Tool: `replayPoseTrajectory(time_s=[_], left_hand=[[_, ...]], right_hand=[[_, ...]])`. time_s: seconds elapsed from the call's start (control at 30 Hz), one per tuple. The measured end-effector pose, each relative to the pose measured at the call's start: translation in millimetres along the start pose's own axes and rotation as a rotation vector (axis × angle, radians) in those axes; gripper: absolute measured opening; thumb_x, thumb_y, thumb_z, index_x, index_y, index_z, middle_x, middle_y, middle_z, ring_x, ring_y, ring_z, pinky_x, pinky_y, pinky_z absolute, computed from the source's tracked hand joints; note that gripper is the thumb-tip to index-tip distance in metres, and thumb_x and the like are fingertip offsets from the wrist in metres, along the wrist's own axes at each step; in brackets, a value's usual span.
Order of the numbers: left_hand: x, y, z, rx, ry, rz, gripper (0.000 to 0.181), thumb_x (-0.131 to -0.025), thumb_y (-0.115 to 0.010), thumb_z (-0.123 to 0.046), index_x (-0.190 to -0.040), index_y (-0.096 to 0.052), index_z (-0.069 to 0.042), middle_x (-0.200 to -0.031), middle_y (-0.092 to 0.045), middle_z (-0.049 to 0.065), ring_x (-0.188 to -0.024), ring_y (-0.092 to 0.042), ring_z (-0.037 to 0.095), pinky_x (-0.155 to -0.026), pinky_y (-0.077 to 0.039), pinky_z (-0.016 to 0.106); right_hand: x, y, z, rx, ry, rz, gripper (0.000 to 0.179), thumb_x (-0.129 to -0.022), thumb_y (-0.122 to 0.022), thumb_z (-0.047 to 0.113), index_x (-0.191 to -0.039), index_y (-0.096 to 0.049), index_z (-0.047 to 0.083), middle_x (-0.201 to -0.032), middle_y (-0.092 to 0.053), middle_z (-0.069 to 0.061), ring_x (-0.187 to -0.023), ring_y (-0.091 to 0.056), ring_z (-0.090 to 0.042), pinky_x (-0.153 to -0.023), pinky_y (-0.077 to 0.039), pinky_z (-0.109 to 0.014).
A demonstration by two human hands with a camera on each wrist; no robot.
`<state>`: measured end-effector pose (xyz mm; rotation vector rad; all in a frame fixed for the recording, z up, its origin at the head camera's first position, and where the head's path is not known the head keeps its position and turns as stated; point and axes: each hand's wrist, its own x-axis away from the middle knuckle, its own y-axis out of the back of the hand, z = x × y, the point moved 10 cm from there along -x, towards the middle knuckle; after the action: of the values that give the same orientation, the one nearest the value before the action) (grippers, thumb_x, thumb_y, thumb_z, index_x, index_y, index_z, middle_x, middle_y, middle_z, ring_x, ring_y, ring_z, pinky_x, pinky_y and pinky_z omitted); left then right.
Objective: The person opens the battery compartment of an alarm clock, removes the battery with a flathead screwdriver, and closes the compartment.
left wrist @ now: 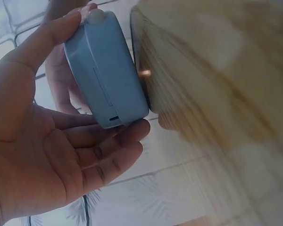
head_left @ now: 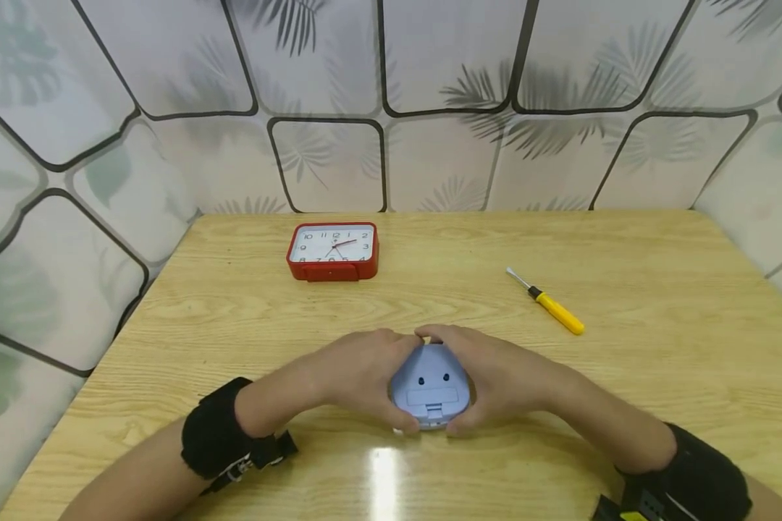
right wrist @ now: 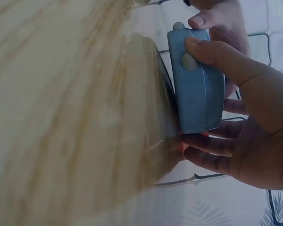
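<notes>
A light-blue, rounded plastic device (head_left: 431, 376) lies at the front middle of the table, a battery cover and two dark holes on its upturned side. My left hand (head_left: 367, 374) grips its left side, thumb at the near edge and fingers round the far edge. From the right, my right hand (head_left: 505, 374) holds it the same way. In the left wrist view, the device (left wrist: 106, 70) shows a seam and a small slot along its side. Pale rounded knobs (right wrist: 188, 61) stick out near the right thumb in the right wrist view.
A red alarm clock (head_left: 332, 272) with a white dial stands at the back left of the wooden table (head_left: 234, 325). To the right lies a screwdriver (head_left: 560, 312) with a yellow handle. Patterned wall covering (head_left: 436, 159) rises behind the table.
</notes>
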<state>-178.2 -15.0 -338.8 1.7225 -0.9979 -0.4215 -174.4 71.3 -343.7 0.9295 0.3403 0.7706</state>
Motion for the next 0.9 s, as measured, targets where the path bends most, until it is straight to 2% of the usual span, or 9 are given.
replayPoseTrajectory(time_s=[0.13, 0.23, 0.4, 0.5, 0.6, 0.67, 0.73, 0.8, 0.9], left_hand=[[-1.3, 0.2, -0.7, -0.001, -0.007, -0.009, 0.092, -0.071, -0.085, -0.055, -0.139, -0.048, -0.004, -0.112, -0.066, 0.0, -0.091, -0.058, 0.007, -0.075, -0.051, 0.02], [-2.0, 1.3, -0.9, -0.01, -0.013, -0.025, 0.094, -0.072, -0.085, -0.054, -0.142, -0.046, -0.004, -0.119, -0.065, 0.002, -0.097, -0.059, 0.009, -0.082, -0.052, 0.023], [0.4, 1.0, -1.8, -0.055, -0.014, -0.011, 0.094, -0.076, -0.081, -0.056, -0.144, -0.045, -0.003, -0.132, -0.062, 0.006, -0.111, -0.058, 0.012, -0.095, -0.052, 0.029], [1.6, 0.5, -2.2, -0.057, -0.012, -0.002, 0.092, -0.077, -0.08, -0.057, -0.145, -0.046, -0.004, -0.135, -0.06, 0.006, -0.114, -0.058, 0.014, -0.097, -0.052, 0.03], [2.5, 0.7, -1.6, -0.054, -0.006, 0.003, 0.096, -0.078, -0.079, -0.058, -0.148, -0.043, -0.003, -0.142, -0.056, 0.009, -0.123, -0.056, 0.018, -0.103, -0.049, 0.033], [2.8, 1.1, -1.3, -0.049, -0.007, 0.004, 0.099, -0.079, -0.078, -0.058, -0.15, -0.04, -0.002, -0.145, -0.054, 0.011, -0.126, -0.055, 0.019, -0.106, -0.048, 0.035], [3.1, 1.6, -0.8, -0.047, -0.006, 0.005, 0.1, -0.079, -0.077, -0.059, -0.152, -0.039, -0.002, -0.147, -0.052, 0.012, -0.13, -0.053, 0.02, -0.109, -0.046, 0.036], [2.8, 2.2, -1.3, -0.042, -0.016, -0.001, 0.097, -0.079, -0.077, -0.058, -0.15, -0.041, -0.002, -0.144, -0.055, 0.01, -0.124, -0.056, 0.018, -0.105, -0.048, 0.034], [2.7, 3.3, -2.5, -0.038, -0.03, -0.01, 0.093, -0.079, -0.077, -0.058, -0.147, -0.045, -0.004, -0.14, -0.057, 0.008, -0.119, -0.057, 0.015, -0.1, -0.05, 0.031]], right_hand=[[1.4, 1.0, 1.5, 0.032, 0.0, -0.023, 0.113, -0.065, -0.092, 0.04, -0.154, -0.028, 0.017, -0.144, -0.046, 0.004, -0.12, -0.049, -0.01, -0.101, -0.048, -0.039], [1.5, 2.1, 0.6, 0.055, -0.009, -0.033, 0.112, -0.065, -0.092, 0.038, -0.154, -0.027, 0.017, -0.144, -0.046, 0.001, -0.121, -0.048, -0.011, -0.101, -0.048, -0.038], [1.4, 1.1, -2.5, 0.069, -0.04, -0.002, 0.114, -0.064, -0.093, 0.039, -0.155, -0.027, 0.02, -0.146, -0.044, 0.001, -0.123, -0.047, -0.013, -0.102, -0.048, -0.041], [1.7, 3.0, -1.5, 0.069, -0.041, 0.003, 0.111, -0.065, -0.092, 0.046, -0.154, -0.031, 0.021, -0.147, -0.042, 0.003, -0.123, -0.047, -0.012, -0.101, -0.049, -0.04], [2.6, 9.3, 5.2, 0.075, 0.008, -0.041, 0.085, -0.072, -0.085, 0.054, -0.14, -0.046, 0.022, -0.146, -0.042, 0.004, -0.125, -0.046, -0.013, -0.1, -0.05, -0.038], [3.7, 14.3, 12.0, 0.077, 0.061, -0.092, 0.055, -0.078, -0.082, 0.05, -0.121, -0.058, 0.024, -0.142, -0.043, 0.004, -0.125, -0.046, -0.015, -0.098, -0.051, -0.038], [5.1, 17.0, 20.0, 0.099, 0.126, -0.135, 0.031, -0.083, -0.081, 0.042, -0.102, -0.063, 0.026, -0.137, -0.047, 0.002, -0.125, -0.047, -0.017, -0.098, -0.051, -0.039], [5.9, 17.0, 26.9, 0.123, 0.176, -0.159, 0.019, -0.083, -0.082, 0.033, -0.091, -0.066, 0.027, -0.13, -0.051, 0.002, -0.121, -0.048, -0.017, -0.096, -0.052, -0.038], [6.6, 14.7, 35.2, 0.178, 0.23, -0.172, 0.014, -0.082, -0.083, 0.03, -0.087, -0.072, 0.026, -0.12, -0.057, 0.004, -0.114, -0.051, -0.015, -0.094, -0.052, -0.035]])
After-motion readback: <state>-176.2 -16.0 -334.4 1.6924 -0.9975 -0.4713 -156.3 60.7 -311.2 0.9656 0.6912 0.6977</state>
